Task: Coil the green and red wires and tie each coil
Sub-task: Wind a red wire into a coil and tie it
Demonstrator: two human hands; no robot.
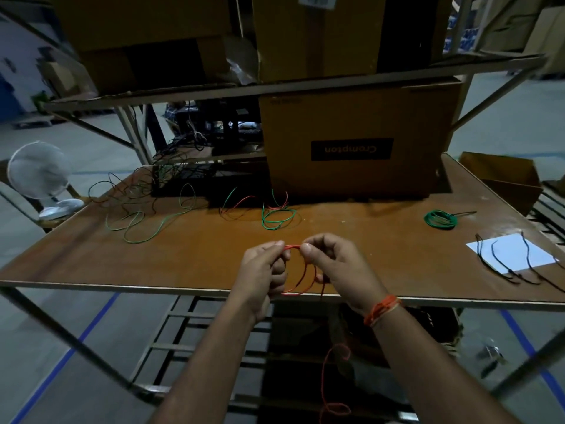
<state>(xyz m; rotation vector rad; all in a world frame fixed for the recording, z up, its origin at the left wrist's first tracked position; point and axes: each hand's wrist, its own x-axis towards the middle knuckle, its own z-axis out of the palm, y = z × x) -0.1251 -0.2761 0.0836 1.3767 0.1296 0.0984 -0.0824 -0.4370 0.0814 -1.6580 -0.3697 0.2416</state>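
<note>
Two hands meet over the near edge of the table (189,255) in the head view, both pinching one red wire (301,278). It is thin and bright red-orange, bent into a small loop of a few turns that hangs between the palms. The left hand (263,270) grips the loop's left side with curled fingers, thumb and forefinger closed on the top strand. The right hand (333,264) pinches the same top strand just beside it, its other fingers curled round the loop's right side. From the loop a loose red tail drops below the table edge, between the forearms, and curls near the bottom of the picture.

Farther back on the table lies a finished green coil (440,219), well apart to the right. Loose green wire (134,221) sprawls at the left, and a small tangle of green and red strands (276,214) lies at the middle, in front of a cardboard box (351,139). Black ties (501,261) lie across a white sheet (513,250) at the right.
</note>
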